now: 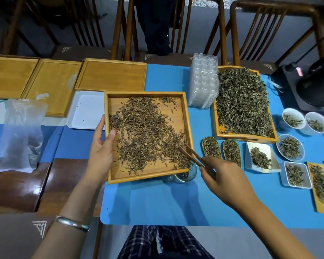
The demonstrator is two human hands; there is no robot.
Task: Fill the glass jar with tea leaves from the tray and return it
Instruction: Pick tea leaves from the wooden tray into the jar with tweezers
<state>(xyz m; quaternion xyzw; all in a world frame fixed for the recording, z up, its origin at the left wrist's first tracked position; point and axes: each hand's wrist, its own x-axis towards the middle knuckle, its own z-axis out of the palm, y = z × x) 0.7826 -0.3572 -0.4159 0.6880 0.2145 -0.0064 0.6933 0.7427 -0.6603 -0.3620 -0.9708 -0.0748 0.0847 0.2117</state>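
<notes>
Centrally, the left hand (99, 146) grips the left edge of the wooden tray (185, 116), thumb curled over the rim onto the inside, the other fingers wrapped under and mostly hidden. A silver bangle (71, 223) circles that wrist. The right hand (226, 182) pinches a pair of wooden tongs (195, 157) between thumb and curled fingers; the tong tips lie among the tea leaves (144, 131) at the tray's near right corner. The forearm enters from the near right.

The glass jar (185, 175) stands on the blue mat (157, 202) directly beneath that near right corner, partly hidden by the tray, some leaves visible inside; whether the tray touches its rim cannot be told.

To the left lie a white tray (86, 113), three empty wooden trays (110, 75) along the far edge, and a clear plastic bag (21, 135) on the dark wooden table (17, 187). To the right sit stacked clear plastic containers (203, 81), a second wooden tray of leaves (243, 103), and several small dishes (290, 146) and bowls (293, 119) holding leaf samples. A black kettle (318, 86) occupies the far right. Wooden chairs (168, 25) line the far side. Plaid trousers (157, 242) show at the near edge.
</notes>
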